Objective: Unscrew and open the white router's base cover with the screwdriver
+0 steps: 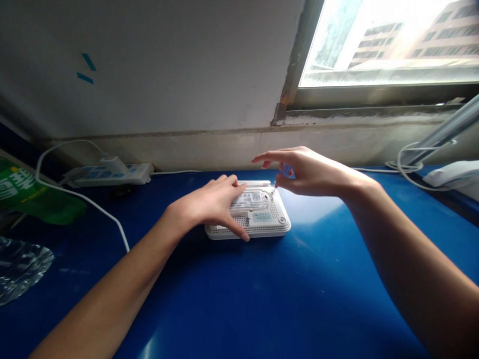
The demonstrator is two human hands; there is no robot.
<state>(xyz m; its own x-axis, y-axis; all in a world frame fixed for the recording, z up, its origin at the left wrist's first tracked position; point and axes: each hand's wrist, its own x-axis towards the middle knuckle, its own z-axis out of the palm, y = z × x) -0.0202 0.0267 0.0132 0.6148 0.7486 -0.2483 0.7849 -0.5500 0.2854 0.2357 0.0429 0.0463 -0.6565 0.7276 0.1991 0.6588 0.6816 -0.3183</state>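
Note:
A white router (263, 229) lies with its labelled, perforated underside up on the blue table. My left hand (217, 202) grips it from the left, thumb on the near edge and fingers across the label toward the far side. Above its far right corner, my right hand (305, 172) is closed around a small screwdriver (287, 171) with a see-through blue handle. The thin tip points down at a round recess in that corner; whether it touches a screw is too small to tell. My right index finger stretches out to the left. A slim white antenna (258, 183) runs along the far side.
A white power strip (140, 174) with a plugged-in adapter stands at the back left, its white cable (101, 209) looping forward. Left are a green bottle (48, 199) and clear plastic (22, 267). A metal post (441, 132) with coiled cable stands right, below the window.

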